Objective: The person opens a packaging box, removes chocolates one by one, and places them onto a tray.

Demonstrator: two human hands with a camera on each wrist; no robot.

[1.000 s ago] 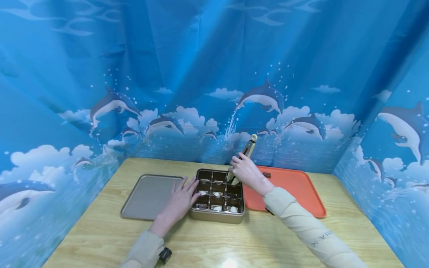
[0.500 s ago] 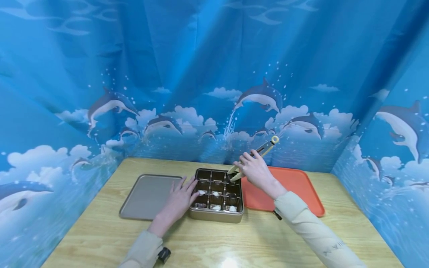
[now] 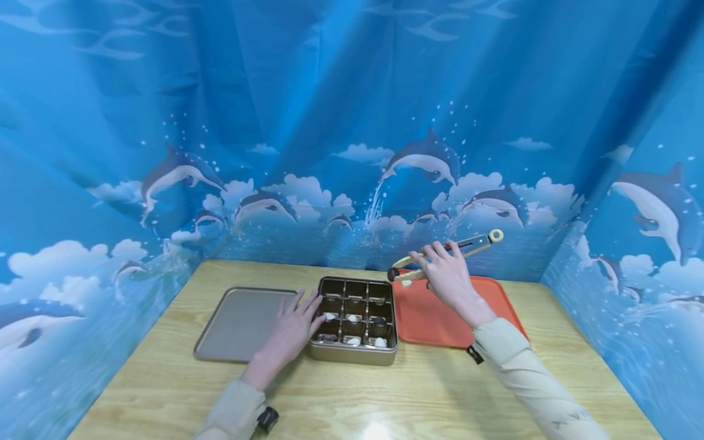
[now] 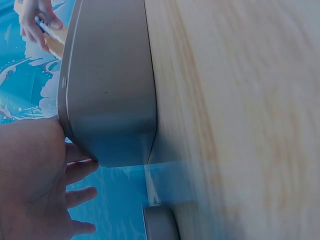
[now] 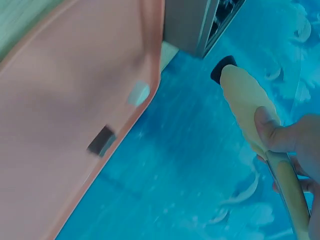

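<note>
My right hand [image 3: 448, 278] grips beige-tipped tongs [image 5: 250, 102] in the air, over the back left part of the red tray [image 3: 434, 321]. Between the tong tips is a dark brown piece that looks like chocolate [image 5: 223, 69]. Left of the tray stands a bronze-coloured tin [image 3: 352, 355], divided into several compartments. White and dark pieces sit in its nearer rows. My left hand [image 3: 288, 327] touches the tin's left rim with spread fingers; the left wrist view shows this hand [image 4: 35, 175] against the tin's corner.
On the red tray lie a white piece [image 5: 139, 93] and a dark rectangular piece [image 5: 102, 141]. A flat grey tray or lid [image 3: 239, 324] rests left of the tin, partly under my left forearm. A blue dolphin-print curtain [image 3: 308, 153] hangs behind the wooden table.
The tongs have come up out of the tin's back right compartment with the dark piece and swung right, tilting closer to level. My left hand has stayed at the rim.
</note>
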